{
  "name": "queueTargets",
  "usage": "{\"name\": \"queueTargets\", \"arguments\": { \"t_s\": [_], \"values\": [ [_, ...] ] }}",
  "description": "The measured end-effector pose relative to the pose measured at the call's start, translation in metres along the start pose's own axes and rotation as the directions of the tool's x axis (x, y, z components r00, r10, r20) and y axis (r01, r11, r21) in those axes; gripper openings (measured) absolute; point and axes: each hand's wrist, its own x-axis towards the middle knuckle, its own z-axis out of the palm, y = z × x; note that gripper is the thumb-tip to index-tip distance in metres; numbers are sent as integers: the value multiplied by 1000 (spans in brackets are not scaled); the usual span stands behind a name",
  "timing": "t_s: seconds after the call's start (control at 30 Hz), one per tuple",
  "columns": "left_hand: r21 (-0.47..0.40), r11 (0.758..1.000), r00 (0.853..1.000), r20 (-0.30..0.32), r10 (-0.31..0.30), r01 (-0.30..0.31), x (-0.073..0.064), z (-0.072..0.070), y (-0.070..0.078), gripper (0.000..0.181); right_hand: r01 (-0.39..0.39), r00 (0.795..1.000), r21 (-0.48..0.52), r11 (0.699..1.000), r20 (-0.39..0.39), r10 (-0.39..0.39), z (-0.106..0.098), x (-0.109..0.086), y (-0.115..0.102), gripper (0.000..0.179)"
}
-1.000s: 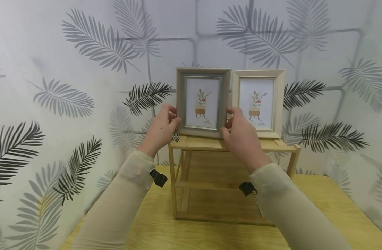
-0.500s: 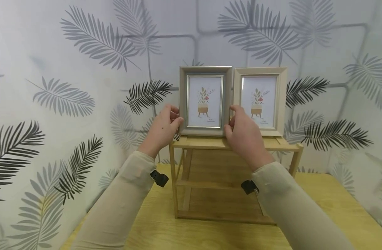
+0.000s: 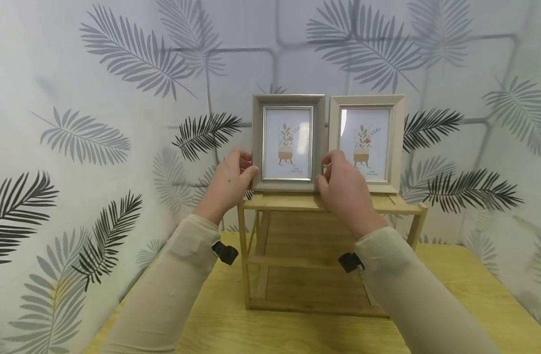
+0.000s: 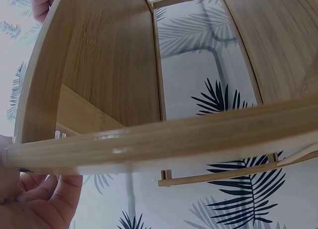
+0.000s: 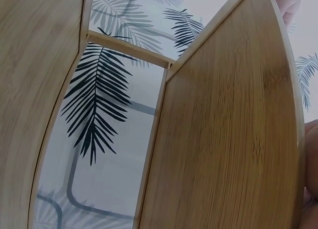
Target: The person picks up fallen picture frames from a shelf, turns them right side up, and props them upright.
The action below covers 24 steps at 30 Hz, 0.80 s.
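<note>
In the head view, a grey-brown picture frame (image 3: pixel 288 186) stands upright on the top of a small wooden shelf rack (image 3: pixel 292 202), showing a potted plant print. My left hand (image 3: pixel 226 183) holds its left side low down, thumb at the edge and fingers curled. My right hand (image 3: pixel 347 191) grips the lower right side the same way. A cream picture frame (image 3: pixel 396 147) with a like print stands close on the right, its lower left corner hidden by my right hand. In the left wrist view, my left hand (image 4: pixel 47 201) shows beneath the rack's top edge.
The rack's wooden shelf panels (image 5: pixel 223 119) fill much of the right wrist view. The rack stands on a yellow wood-grain table (image 3: pixel 235 332). Behind and beside it is a pale wall (image 3: pixel 248 29) with a feather-leaf print.
The grey-brown frame has turned slightly, and its lower edge now sits level. A light reflection has appeared on its glass. Both hands stay at its sides.
</note>
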Motion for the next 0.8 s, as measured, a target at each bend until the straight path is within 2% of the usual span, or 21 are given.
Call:
{"name": "queueTargets", "arguments": {
  "t_s": [0.17,0.33,0.47,0.63,0.73,0.8],
  "values": [
    [-43,999,1000,8,-15,15,-1,0,1,35,-4,999,-19,1000,53,5,0,1,-1,25],
    [-32,999,1000,8,-23,24,-4,1,0,34,1,997,-31,1000,79,1,2,-1,-1,25],
    [-25,1000,1000,7,-17,17,-3,-1,0,35,40,998,-47,998,56,-37,2,-4,0,27],
    [1,1000,1000,9,9,-9,-5,-5,-1,41,129,992,-78,989,6,-129,-5,-10,6,30],
    [9,999,999,16,44,-44,-13,-7,-7,50,168,985,-117,979,-20,-171,-12,-18,14,34],
    [45,996,997,20,80,-81,-22,-7,-14,58,192,979,-153,969,-46,-201,-18,-26,22,37]
  ]
}}
